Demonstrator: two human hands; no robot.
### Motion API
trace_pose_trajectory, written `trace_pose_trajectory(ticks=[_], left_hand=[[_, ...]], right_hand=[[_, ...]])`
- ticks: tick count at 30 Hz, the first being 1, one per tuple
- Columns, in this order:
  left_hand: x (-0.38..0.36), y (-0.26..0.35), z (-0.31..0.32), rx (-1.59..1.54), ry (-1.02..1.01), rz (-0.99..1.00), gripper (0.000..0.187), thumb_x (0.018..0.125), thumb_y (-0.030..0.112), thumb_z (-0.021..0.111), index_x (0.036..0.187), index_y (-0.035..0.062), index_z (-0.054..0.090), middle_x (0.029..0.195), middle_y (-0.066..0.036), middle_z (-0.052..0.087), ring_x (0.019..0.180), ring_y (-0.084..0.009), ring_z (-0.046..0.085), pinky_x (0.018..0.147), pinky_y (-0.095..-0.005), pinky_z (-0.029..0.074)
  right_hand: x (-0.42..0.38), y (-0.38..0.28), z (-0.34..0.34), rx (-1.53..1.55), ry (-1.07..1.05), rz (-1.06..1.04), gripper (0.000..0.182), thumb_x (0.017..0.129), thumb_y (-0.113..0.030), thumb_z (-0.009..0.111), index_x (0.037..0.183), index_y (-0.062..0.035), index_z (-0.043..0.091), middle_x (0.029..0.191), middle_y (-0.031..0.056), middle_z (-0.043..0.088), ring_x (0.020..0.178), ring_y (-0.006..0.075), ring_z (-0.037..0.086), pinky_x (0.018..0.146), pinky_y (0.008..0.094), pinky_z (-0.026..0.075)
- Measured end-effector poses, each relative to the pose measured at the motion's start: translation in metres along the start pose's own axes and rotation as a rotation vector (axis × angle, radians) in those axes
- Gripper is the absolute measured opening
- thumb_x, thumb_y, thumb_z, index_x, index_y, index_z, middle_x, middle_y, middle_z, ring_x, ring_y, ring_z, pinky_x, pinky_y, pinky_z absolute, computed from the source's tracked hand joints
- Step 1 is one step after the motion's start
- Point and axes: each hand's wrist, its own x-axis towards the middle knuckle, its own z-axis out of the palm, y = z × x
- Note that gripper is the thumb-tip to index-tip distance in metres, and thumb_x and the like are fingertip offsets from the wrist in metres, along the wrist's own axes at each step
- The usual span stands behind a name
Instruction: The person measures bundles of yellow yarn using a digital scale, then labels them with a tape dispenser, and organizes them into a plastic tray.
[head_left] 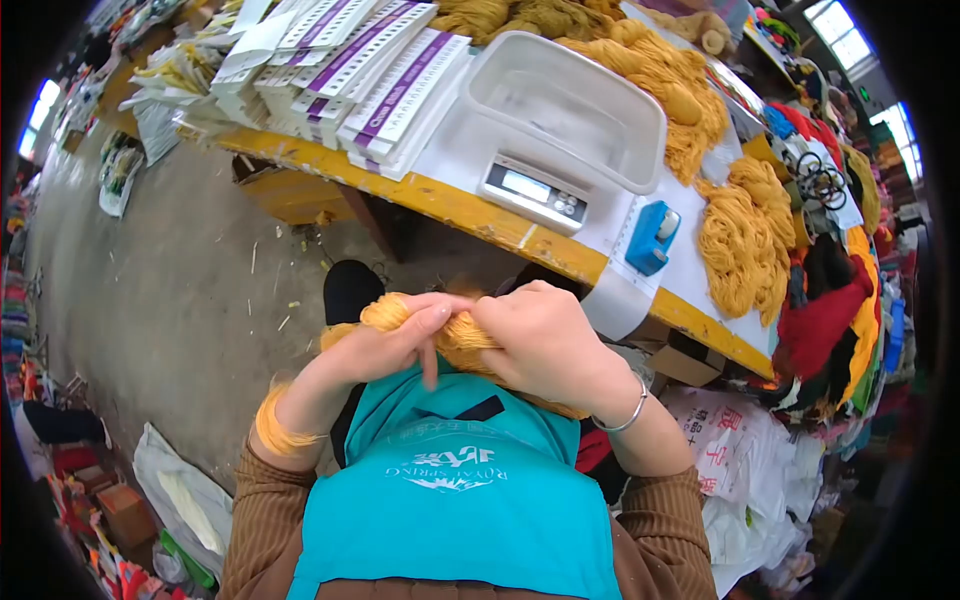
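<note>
A golden-yellow yarn skein point(466, 334) lies across my lap above the teal apron point(450, 480). My right hand point(540, 335) is closed in a fist around it. Thumb and fingers of my left hand point(405, 338) pinch the same skein close beside the right hand; one left finger is blurred and points down. Part of the skein bulges out beyond the left hand, and its far end is hidden. Several turns of yellow yarn point(275, 425) circle my left wrist. A silver bangle point(632, 408) sits on my right wrist.
Ahead, a yellow-edged table point(440, 205) carries stacked purple-striped cards point(400, 90), a digital scale point(536, 190) with a translucent plastic tub point(570, 105), a blue tape dispenser point(653, 238) and yellow yarn skeins point(745, 235). White plastic bags point(745, 480) lie at right.
</note>
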Motion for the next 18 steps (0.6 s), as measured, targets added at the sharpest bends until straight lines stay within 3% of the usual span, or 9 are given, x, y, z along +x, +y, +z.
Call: trace_pose_trajectory(ticks=[2, 3, 4, 6, 8, 10, 11, 14, 18], left_hand=[[0.009, -0.001, -0.007, 0.011, -0.212, -0.178, 0.042, 0.105, 0.035, 0.038, 0.121, 0.0026, 0.059, 0.085, -0.007, 0.067, 0.049, -0.0098, 0.058, 0.043, -0.0219, 0.041], [0.011, 0.001, -0.002, -0.035, -0.28, -0.173, 0.045, 0.104, 0.038, 0.038, 0.115, 0.0002, 0.061, 0.077, -0.004, 0.064, 0.045, -0.0088, 0.054, 0.039, -0.0216, 0.038], [0.011, 0.004, 0.002, -0.117, -0.348, -0.186, 0.047, 0.104, 0.038, 0.039, 0.113, -0.0017, 0.062, 0.076, -0.005, 0.065, 0.044, -0.0085, 0.053, 0.037, -0.0202, 0.034], [0.011, 0.004, 0.007, -0.223, -0.418, -0.205, 0.05, 0.103, 0.038, 0.039, 0.109, -0.0061, 0.063, 0.075, -0.006, 0.065, 0.041, -0.0087, 0.052, 0.034, -0.0194, 0.029], [0.01, 0.007, 0.008, -0.247, -0.412, -0.194, 0.05, 0.103, 0.039, 0.038, 0.11, -0.0042, 0.062, 0.076, -0.005, 0.064, 0.043, -0.0087, 0.052, 0.035, -0.0192, 0.03], [0.007, 0.01, 0.012, -0.238, -0.353, -0.176, 0.052, 0.102, 0.043, 0.038, 0.112, -0.002, 0.062, 0.08, -0.005, 0.064, 0.045, -0.0092, 0.055, 0.037, -0.0178, 0.028], [0.008, 0.011, 0.014, -0.236, -0.356, -0.178, 0.052, 0.102, 0.043, 0.038, 0.112, -0.002, 0.062, 0.08, -0.005, 0.064, 0.045, -0.0092, 0.055, 0.037, -0.0178, 0.028], [0.009, 0.012, 0.017, -0.232, -0.313, -0.174, 0.05, 0.102, 0.042, 0.039, 0.112, -0.0019, 0.062, 0.082, -0.007, 0.066, 0.045, -0.0098, 0.055, 0.036, -0.0178, 0.029], [0.0, 0.008, 0.008, -0.236, -0.204, -0.173, 0.048, 0.102, 0.039, 0.04, 0.11, -0.0017, 0.063, 0.082, -0.008, 0.068, 0.045, -0.0104, 0.056, 0.036, -0.0179, 0.03]], right_hand=[[-0.014, 0.006, -0.015, 0.23, -0.052, 0.146, 0.02, 0.071, -0.01, 0.069, 0.086, -0.0039, 0.057, 0.074, 0.0131, 0.058, 0.071, 0.029, 0.062, 0.069, 0.0365, 0.049], [-0.024, 0.014, -0.017, 0.383, -0.06, 0.217, 0.021, 0.073, -0.009, 0.07, 0.09, -0.0032, 0.059, 0.076, 0.0136, 0.059, 0.072, 0.028, 0.063, 0.07, 0.035, 0.049], [-0.036, 0.027, -0.019, 0.491, -0.104, 0.232, 0.024, 0.077, -0.007, 0.069, 0.101, -0.0034, 0.063, 0.088, 0.012, 0.064, 0.077, 0.0245, 0.064, 0.073, 0.0324, 0.05], [-0.057, 0.054, -0.016, 0.704, 0.137, 0.29, 0.027, 0.08, -0.007, 0.067, 0.107, -0.0036, 0.064, 0.1, 0.0084, 0.066, 0.084, 0.0199, 0.064, 0.077, 0.032, 0.051], [-0.079, 0.099, -0.011, 0.226, 0.631, 0.594, 0.037, 0.083, -0.009, 0.068, 0.118, -0.0024, 0.059, 0.119, 0.0083, 0.062, 0.1, 0.0207, 0.062, 0.086, 0.0332, 0.05], [-0.085, 0.139, -0.014, -0.243, 0.967, 0.653, 0.054, 0.083, -0.012, 0.07, 0.131, -0.0009, 0.049, 0.129, 0.0129, 0.055, 0.116, 0.0237, 0.055, 0.094, 0.0342, 0.048], [-0.086, 0.156, -0.01, -0.244, 0.97, 0.656, 0.054, 0.083, -0.012, 0.07, 0.131, -0.0009, 0.049, 0.129, 0.0129, 0.055, 0.116, 0.0237, 0.055, 0.094, 0.0342, 0.048], [-0.088, 0.186, 0.009, -0.209, 0.886, 0.727, 0.076, 0.082, -0.014, 0.071, 0.146, -0.0012, 0.031, 0.139, 0.0205, 0.046, 0.12, 0.0292, 0.052, 0.098, 0.0343, 0.046], [-0.093, 0.18, 0.017, -0.011, 0.905, 0.728, 0.075, 0.083, -0.008, 0.067, 0.148, -0.0016, 0.029, 0.14, 0.0203, 0.045, 0.117, 0.028, 0.054, 0.096, 0.0341, 0.047]])
